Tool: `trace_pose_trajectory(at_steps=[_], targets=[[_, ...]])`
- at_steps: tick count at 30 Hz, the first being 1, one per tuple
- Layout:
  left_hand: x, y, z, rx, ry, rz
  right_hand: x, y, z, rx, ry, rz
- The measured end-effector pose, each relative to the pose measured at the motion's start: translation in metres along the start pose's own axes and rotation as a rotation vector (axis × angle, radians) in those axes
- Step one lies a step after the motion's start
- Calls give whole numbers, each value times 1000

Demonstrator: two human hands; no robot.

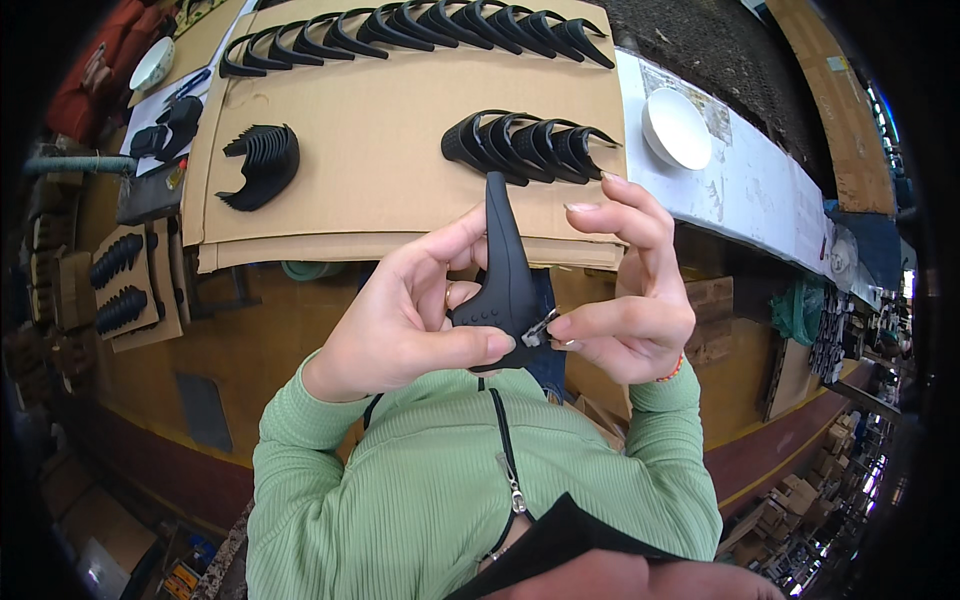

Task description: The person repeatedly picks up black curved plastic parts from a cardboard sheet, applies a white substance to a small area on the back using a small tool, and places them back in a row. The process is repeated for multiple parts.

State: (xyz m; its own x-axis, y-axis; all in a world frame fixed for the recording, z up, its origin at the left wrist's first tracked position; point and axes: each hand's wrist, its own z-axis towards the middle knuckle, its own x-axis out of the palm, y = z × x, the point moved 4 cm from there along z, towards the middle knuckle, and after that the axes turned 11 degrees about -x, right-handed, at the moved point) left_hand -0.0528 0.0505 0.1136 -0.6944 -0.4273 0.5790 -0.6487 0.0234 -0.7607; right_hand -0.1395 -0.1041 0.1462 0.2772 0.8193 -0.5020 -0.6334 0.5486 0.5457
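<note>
We judge the black part stiff (likely light), best held at its broad end; left hand clasps it, right hand pinches metallic piece.

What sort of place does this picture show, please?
Probably a workshop or factory: a long row of curved black parts lies on a flat brown cardboard sheet, and brown cardboard boxes are piled at the lower right.
</note>
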Motion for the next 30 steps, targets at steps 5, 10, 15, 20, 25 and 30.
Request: trace_pose_trajectory(at_steps=[5, 10, 15, 20, 25, 30], targets=[[-1, 0, 0, -17, 30, -12, 1, 0, 0, -4, -8, -3], [-1, -1, 0, 6, 30, 7, 2, 1, 0, -11, -16, -15], [3, -4, -1, 50, 7, 15, 3, 1, 0, -16, -35, -21], [2, -5, -1, 37, 24, 42, 4, 0, -2, -27, -32, -31], [1, -4, -3, 20, 35, 60, 4, -2, -3, -35, -9, -36], [3, -5, -4, 4, 31, 60, 4, 0, -2, -34, -14, -57]])
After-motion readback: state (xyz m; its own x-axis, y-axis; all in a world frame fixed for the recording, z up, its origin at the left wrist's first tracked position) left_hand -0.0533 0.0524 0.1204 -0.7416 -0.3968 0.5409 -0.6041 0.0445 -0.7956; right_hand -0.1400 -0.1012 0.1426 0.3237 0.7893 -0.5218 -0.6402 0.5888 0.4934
